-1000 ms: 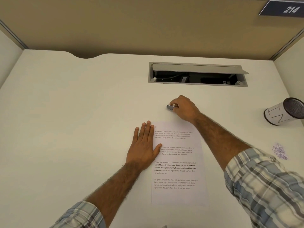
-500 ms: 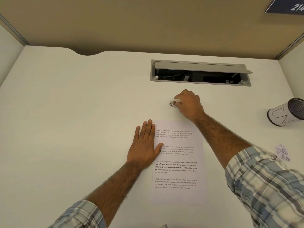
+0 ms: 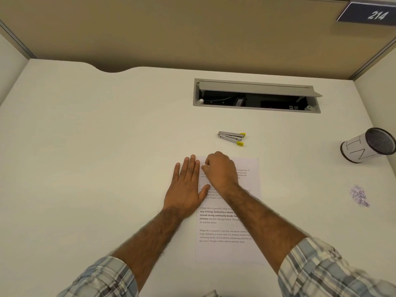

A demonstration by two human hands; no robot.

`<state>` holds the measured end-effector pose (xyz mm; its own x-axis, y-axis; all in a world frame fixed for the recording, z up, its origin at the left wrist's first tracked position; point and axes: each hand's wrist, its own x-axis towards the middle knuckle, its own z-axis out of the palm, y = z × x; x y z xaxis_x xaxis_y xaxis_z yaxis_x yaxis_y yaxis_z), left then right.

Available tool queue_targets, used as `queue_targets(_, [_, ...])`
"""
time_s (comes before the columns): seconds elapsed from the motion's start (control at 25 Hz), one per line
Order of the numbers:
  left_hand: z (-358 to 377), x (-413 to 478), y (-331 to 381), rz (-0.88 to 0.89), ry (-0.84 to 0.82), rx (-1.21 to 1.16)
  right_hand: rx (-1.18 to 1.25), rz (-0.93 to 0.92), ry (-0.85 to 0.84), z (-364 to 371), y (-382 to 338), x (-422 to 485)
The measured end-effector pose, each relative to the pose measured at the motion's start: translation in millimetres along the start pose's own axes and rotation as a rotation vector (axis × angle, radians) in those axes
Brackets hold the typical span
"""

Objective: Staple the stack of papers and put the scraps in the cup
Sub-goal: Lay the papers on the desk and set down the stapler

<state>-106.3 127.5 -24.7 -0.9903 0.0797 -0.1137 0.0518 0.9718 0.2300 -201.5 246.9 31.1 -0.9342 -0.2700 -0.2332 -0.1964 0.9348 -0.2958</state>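
- Right hand (image 3: pixel 220 171) has left stapler (image 3: pixel 231 138) beyond papers (image 3: pixel 227 249), curls at their top-left corner; grip we cannot tell
- Left hand (image 3: pixel 186 189) stays flat, thumb on papers
- Scraps (image 3: pixel 360 196) lie outside tipped cup (image 3: pixel 364 147)

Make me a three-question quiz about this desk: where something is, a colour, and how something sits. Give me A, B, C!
1. Where is the stapler? A on the floor; B on the desk, beyond the stack of papers; C on a chair.
2. What colour are its tips? A yellow; B red; C blue.
3. How is the cup? A upright; B upside down; C on its side.
Answers: B, it lies past the top edge; A, both ends show yellow; C, its mouth faces sideways.
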Motion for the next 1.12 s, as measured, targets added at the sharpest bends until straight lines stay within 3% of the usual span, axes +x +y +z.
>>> queue_targets(0.72, [2,0,-1,0.003,-0.001,-0.031,0.103,0.251,0.031,4,-32,6])
queue_targets(0.92, [4,1,-2,0.014,0.024,-0.052,0.307,0.437,-0.022,0,-34,13])
queue_targets(1.12, [4,1,-2,0.006,0.017,-0.036,0.485,0.466,-0.043,-1,-19,20])
